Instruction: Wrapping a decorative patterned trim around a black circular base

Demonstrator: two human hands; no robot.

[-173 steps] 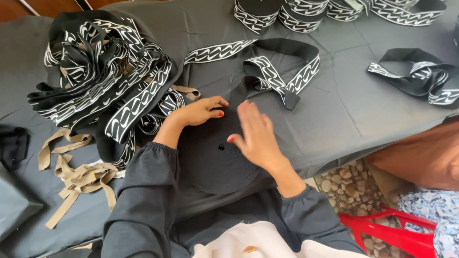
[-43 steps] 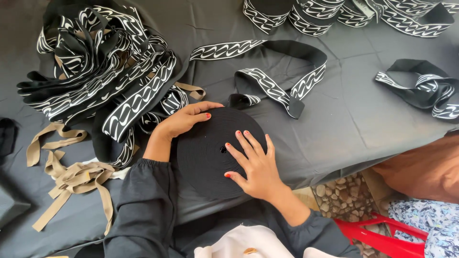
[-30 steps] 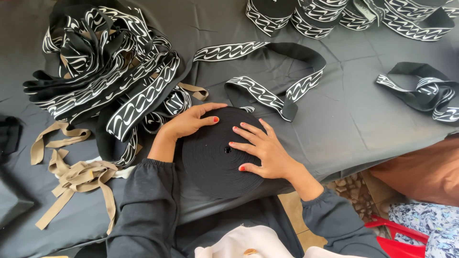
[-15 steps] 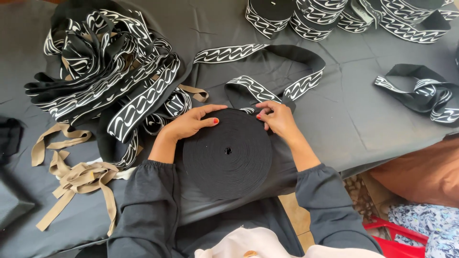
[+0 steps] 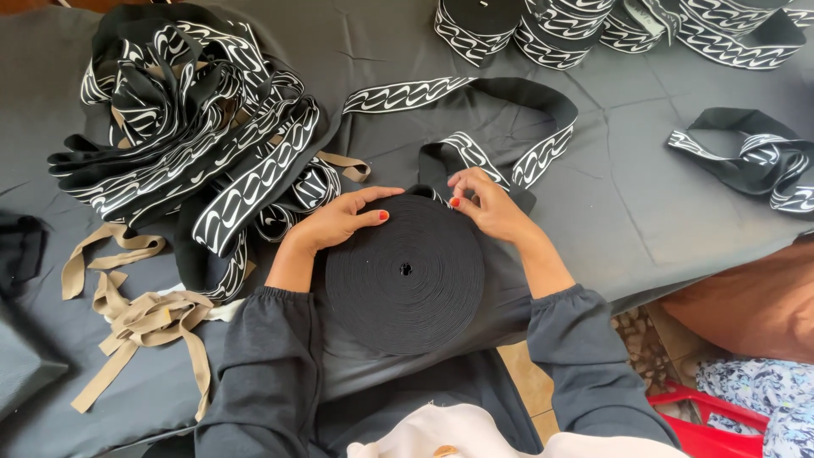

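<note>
Flat black band roll (image 5: pixel 405 273) on the dark cloth-covered table (image 5: pixel 644 212), near edge. Left hand (image 5: pixel 339 219) rests open-fingered on its rim; right hand (image 5: pixel 490 203) pinches the patterned band (image 5: pixel 509 161) at the roll's far edge. Beyond: loose band heap (image 5: pixel 195 144), finished rolls (image 5: pixel 543 30).

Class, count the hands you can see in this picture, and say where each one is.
2. The left hand rests on the upper left edge of the flat black roll; the right hand pinches the patterned band at the roll's upper right edge. No others show.
</note>
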